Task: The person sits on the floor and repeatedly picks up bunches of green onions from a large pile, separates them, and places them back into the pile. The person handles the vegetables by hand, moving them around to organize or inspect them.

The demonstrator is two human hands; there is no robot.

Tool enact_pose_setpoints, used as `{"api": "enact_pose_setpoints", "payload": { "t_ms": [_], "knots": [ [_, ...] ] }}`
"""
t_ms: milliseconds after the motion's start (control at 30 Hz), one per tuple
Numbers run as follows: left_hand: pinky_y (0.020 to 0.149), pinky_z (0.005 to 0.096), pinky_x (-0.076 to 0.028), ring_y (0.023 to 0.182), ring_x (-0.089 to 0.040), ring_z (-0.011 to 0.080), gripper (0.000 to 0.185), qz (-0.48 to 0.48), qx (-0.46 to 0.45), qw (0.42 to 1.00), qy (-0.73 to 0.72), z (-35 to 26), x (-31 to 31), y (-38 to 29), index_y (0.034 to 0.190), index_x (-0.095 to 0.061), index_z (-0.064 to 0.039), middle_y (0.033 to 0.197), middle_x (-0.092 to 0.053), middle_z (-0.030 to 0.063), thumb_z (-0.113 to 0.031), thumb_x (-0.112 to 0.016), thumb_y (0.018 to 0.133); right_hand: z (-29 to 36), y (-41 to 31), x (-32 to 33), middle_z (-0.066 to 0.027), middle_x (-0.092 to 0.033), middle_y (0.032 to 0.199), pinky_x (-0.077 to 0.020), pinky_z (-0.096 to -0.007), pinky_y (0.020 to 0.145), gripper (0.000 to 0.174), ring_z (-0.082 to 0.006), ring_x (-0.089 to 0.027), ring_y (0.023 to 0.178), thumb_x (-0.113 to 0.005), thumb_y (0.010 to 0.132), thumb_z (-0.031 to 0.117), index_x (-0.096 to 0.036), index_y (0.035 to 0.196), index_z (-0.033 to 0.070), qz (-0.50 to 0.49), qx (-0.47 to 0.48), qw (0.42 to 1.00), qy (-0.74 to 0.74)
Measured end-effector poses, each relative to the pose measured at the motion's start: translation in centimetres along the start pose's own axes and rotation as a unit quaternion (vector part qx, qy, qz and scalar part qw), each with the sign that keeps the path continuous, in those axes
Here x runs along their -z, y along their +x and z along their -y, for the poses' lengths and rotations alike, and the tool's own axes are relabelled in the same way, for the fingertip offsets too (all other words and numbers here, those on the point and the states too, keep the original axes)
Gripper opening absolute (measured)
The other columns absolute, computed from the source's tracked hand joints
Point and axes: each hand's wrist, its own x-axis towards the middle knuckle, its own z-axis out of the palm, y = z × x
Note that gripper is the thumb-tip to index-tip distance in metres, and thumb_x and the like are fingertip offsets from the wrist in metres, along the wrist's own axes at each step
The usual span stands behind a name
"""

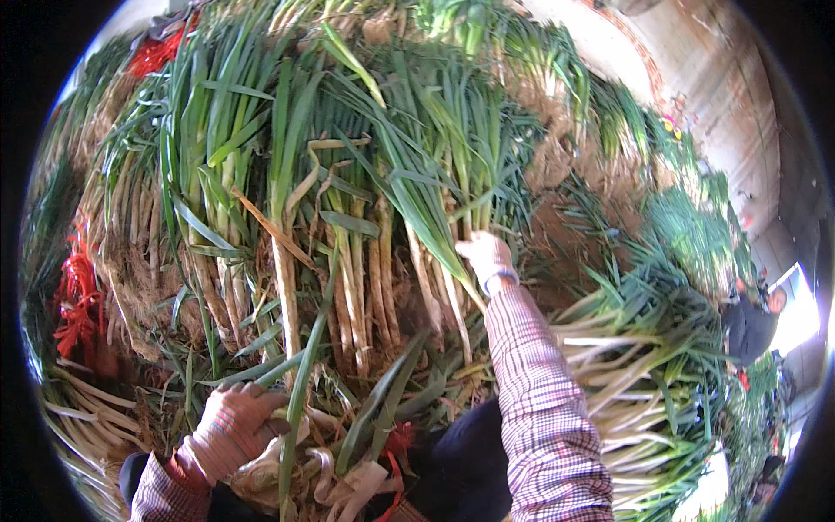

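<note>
My left hand point(236, 417), in a striped knit glove, is low on the left over loose leaves and dry peelings point(261, 473). Its thumb and fingers curl beside a long green leaf point(303, 378); whether they pinch anything is unclear. My right hand point(488, 258), also gloved, reaches forward to a row of upright scallion-like stalks point(352, 293), pale below and green above. Its fingers are at the base of a green clump point(479, 176), their grip partly hidden. One slanting stalk point(437, 235) passes beside this hand towards the checked sleeve point(535, 378).
Pale-stemmed stalks point(620, 391) lie heaped at my right, and others point(91, 411) at lower left. Red plastic ties point(81, 300) hang at the left, with more red strands point(399, 444) near my knees. Another person point(750, 326) is at the far right. A pale wall point(730, 117) rises beyond.
</note>
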Motion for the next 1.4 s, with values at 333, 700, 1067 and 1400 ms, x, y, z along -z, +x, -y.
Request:
{"api": "enact_pose_setpoints", "payload": {
  "t_ms": [333,700,1067,1400],
  "knots": [
    [0.083,0.0433,-0.048,0.089,-0.065,0.0294,0.036,0.115,0.049,0.992,0.032,1.2,-0.2,-0.9,0.106,-0.064,-0.013,0.091,-0.067,0.0058,-0.041,-0.068,0.083,-6.8,2.8,-4.4,-0.023,-0.061,0.13,-0.0461,-0.0403,0.103,0.087,-0.036,-0.059,0.12,-0.086,0.065,0.033,-0.051,0.139,0.003,0.084,-0.119,0.973,-0.18],
    [0.078,0.0436,-0.048,0.081,-0.066,0.031,0.036,0.09,0.023,0.995,0.036,0.7,-0.4,0.1,0.105,-0.063,-0.011,0.085,-0.065,0.0072,-0.04,-0.065,0.085,-7.9,2.1,-11.4,-0.0213,-0.069,0.101,-0.0511,-0.0462,0.083,0.051,-0.0388,-0.066,0.096,-0.082,0.071,0.04,-0.064,0.1,0.003,0.083,-0.062,0.984,-0.145],
    [0.08,0.0453,-0.049,0.092,-0.065,0.0306,0.032,0.055,0.005,0.998,0.036,1.2,-1.2,-1.8,0.107,-0.064,-0.013,0.094,-0.066,0.0073,-0.038,-0.063,0.088,8.5,0.9,-1.0,-0.0056,-0.068,0.09,-0.0526,-0.0263,0.062,0.038,-0.0117,-0.063,0.075,-0.061,0.097,0.033,-0.066,0.119,0.001,0.073,-0.014,0.876,0.476],
    [0.085,0.0432,-0.053,0.099,-0.064,0.0375,0.06,-0.169,0.0,0.978,-0.124,0.5,-0.2,-1.4,0.132,-0.056,-0.007,0.11,-0.064,0.0186,-0.041,-0.071,0.085,20.5,-13.8,4.2,-0.0037,-0.06,0.085,-0.0562,-0.0331,0.065,0.039,-0.0144,-0.06,0.069,-0.062,0.096,0.039,-0.065,0.113,0.004,0.222,0.062,0.656,0.719]
  ]
}}
